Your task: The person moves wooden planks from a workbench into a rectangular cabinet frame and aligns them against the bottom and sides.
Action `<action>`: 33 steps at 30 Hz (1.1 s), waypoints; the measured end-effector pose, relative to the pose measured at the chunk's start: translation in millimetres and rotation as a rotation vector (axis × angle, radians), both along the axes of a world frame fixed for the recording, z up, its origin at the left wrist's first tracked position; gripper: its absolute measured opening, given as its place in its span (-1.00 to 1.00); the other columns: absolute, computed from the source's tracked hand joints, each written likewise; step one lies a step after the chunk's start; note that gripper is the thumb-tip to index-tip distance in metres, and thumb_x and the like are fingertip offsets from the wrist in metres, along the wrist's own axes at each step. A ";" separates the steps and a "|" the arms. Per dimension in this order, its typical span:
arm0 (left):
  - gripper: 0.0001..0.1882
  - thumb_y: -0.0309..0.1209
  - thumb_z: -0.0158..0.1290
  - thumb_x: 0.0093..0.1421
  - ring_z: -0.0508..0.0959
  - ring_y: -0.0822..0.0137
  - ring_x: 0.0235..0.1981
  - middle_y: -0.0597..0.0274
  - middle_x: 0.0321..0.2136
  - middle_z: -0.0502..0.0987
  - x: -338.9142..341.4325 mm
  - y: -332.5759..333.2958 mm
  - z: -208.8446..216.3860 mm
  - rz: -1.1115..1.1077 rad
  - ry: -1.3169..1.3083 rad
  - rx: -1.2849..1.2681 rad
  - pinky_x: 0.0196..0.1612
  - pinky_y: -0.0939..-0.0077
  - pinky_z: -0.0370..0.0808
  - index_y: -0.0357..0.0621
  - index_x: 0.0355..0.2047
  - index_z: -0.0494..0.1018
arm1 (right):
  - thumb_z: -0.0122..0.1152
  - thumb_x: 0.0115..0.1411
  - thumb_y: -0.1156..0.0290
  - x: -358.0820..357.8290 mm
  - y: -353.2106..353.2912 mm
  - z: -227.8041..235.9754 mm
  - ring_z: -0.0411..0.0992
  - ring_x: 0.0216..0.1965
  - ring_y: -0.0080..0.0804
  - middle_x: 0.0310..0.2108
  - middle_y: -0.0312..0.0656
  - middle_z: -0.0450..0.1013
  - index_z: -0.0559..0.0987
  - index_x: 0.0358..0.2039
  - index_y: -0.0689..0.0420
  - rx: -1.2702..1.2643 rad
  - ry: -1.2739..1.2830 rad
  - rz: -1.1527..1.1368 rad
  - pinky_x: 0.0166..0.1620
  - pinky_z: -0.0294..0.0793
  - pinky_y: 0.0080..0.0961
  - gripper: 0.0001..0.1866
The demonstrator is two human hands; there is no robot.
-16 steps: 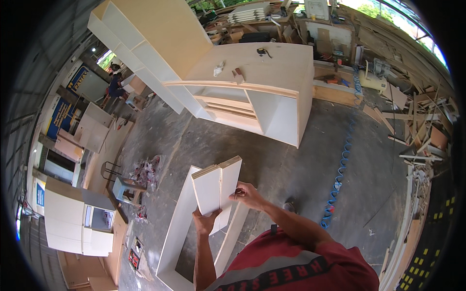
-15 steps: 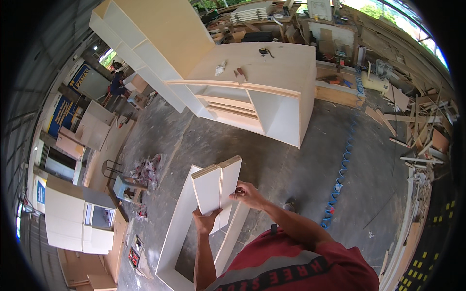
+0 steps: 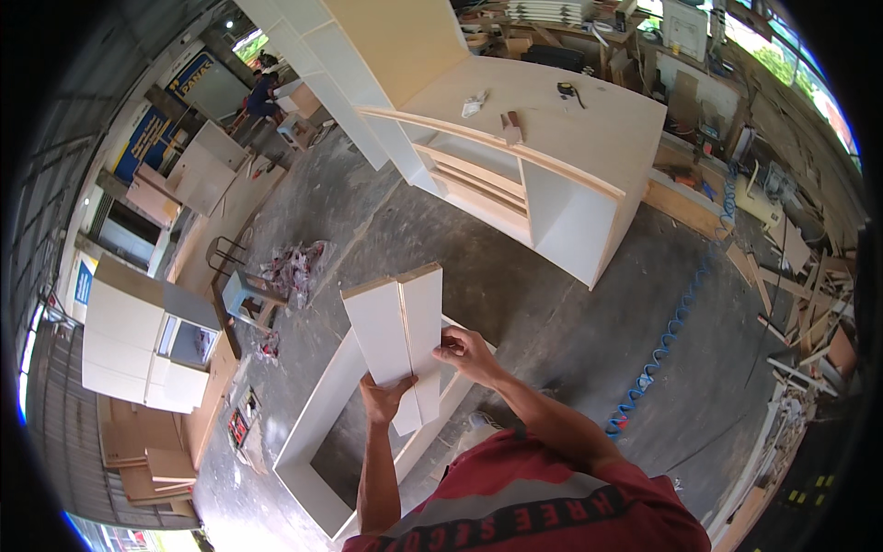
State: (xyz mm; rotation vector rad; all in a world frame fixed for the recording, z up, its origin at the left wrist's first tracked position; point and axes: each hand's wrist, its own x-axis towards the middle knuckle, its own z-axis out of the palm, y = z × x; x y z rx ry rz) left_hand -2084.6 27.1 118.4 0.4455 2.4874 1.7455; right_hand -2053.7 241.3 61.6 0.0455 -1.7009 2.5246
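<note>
The person's left hand (image 3: pixel 384 397) grips the lower end of two white boards (image 3: pixel 397 339) held side by side, fingers wrapped around the bottom edge. The right hand (image 3: pixel 467 353) clasps the boards' right edge, thumb in front and fingers curled behind. The boards stand tilted in the air above a white open cabinet frame (image 3: pixel 324 432) that lies on the grey concrete floor (image 3: pixel 552 313).

Beyond it on the floor stands a large pale cabinet (image 3: pixel 543 175) with open shelves; small tools lie on its top. A blue coiled hose (image 3: pixel 664 342) runs across the concrete to the right, toward heaps of wood offcuts (image 3: pixel 798 304). To the left sit a small stool (image 3: pixel 246 296), a pile of crumpled wrapping (image 3: pixel 296 267) and more white cabinets (image 3: pixel 138 340). Another person (image 3: pixel 261 92) crouches far off at the upper left.
</note>
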 end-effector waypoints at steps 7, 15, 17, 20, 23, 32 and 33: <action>-0.70 -0.56 0.40 -0.13 0.61 0.42 -0.38 0.21 -0.40 0.67 -9.3 -15.0 10.8 0.115 0.031 -0.042 -0.23 0.44 0.56 -0.28 -0.33 0.62 | 0.32 0.23 0.53 -27.2 -20.2 11.2 0.51 -0.09 -0.52 -0.12 -0.20 0.56 0.54 0.02 0.30 -0.016 0.078 0.013 -0.03 0.48 -0.57 -0.64; -0.59 -0.53 0.41 -0.14 0.59 0.40 -0.30 0.19 -0.33 0.65 -23.8 -36.8 23.9 0.197 0.057 0.052 -0.15 0.40 0.55 -0.32 -0.23 0.57 | 0.33 0.22 0.43 -61.3 -55.7 13.5 0.50 -0.07 -0.50 -0.08 -0.19 0.56 0.48 0.17 0.25 0.076 0.110 0.077 -0.04 0.47 -0.51 -0.50; -0.63 -0.54 0.40 -0.15 0.59 0.41 -0.35 0.22 -0.38 0.65 -30.9 -39.1 28.5 0.239 0.073 0.045 -0.20 0.43 0.55 -0.31 -0.28 0.58 | 0.33 0.22 0.41 -67.6 -66.6 15.0 0.50 -0.06 -0.48 -0.07 -0.17 0.57 0.46 0.19 0.24 0.081 0.112 0.071 -0.04 0.47 -0.50 -0.47; -0.62 -0.53 0.40 -0.14 0.59 0.41 -0.32 0.21 -0.36 0.65 -40.2 -52.1 24.8 0.252 0.051 0.068 -0.17 0.41 0.54 -0.30 -0.26 0.58 | 0.33 0.22 0.44 -78.6 -78.4 17.2 0.49 -0.05 -0.50 -0.06 -0.21 0.55 0.45 0.20 0.24 0.128 0.132 0.075 0.00 0.46 -0.48 -0.46; -0.61 -0.53 0.40 -0.13 0.58 0.40 -0.30 0.21 -0.34 0.65 -46.5 -61.3 24.1 0.281 0.032 0.087 -0.15 0.40 0.54 -0.30 -0.24 0.57 | 0.33 0.22 0.45 -90.7 -87.8 19.5 0.49 -0.05 -0.50 -0.07 -0.23 0.55 0.45 0.21 0.22 0.185 0.135 0.086 0.00 0.46 -0.48 -0.46; -0.67 -0.56 0.38 -0.11 0.60 0.43 -0.32 0.23 -0.37 0.65 -72.8 -89.3 12.8 0.324 0.047 0.250 -0.16 0.44 0.56 -0.30 -0.28 0.57 | 0.35 0.21 0.35 -129.8 -120.0 26.7 0.50 -0.11 -0.37 -0.09 -0.16 0.56 0.47 0.12 0.21 0.344 0.133 0.108 -0.02 0.48 -0.38 -0.51; -0.68 -0.56 0.38 -0.10 0.60 0.43 -0.34 0.23 -0.38 0.65 -75.3 -92.9 11.7 0.326 0.051 0.268 -0.16 0.45 0.56 -0.30 -0.29 0.58 | 0.35 0.22 0.34 -133.8 -123.1 30.1 0.49 -0.13 -0.37 -0.11 -0.16 0.56 0.48 0.10 0.22 0.339 0.117 0.125 -0.02 0.48 -0.38 -0.53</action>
